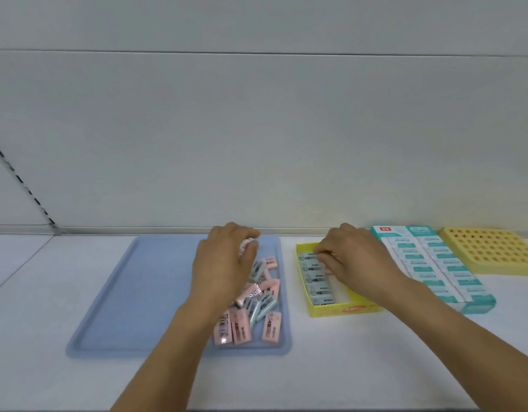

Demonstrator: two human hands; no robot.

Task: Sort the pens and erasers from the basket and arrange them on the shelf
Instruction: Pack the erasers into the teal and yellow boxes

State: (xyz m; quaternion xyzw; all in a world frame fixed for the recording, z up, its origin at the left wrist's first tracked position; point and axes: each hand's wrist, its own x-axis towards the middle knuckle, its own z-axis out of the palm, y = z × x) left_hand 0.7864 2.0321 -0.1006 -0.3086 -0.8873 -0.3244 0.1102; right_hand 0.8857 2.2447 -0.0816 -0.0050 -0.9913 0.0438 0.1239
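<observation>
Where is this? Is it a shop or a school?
Probably a shop's stationery shelf. Loose erasers lie on a blue tray, a yellow box holds a neat row, and packaged teal boxes sit lined up beside it.

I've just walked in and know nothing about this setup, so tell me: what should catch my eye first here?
Probably the heap of pink and pale blue erasers on the right side of the blue tray, where the left hand grips one. To its right, the right hand reaches into a yellow box holding a row of pale blue erasers. Farther right lie teal-and-white boxes and a yellow holed rack.
</observation>
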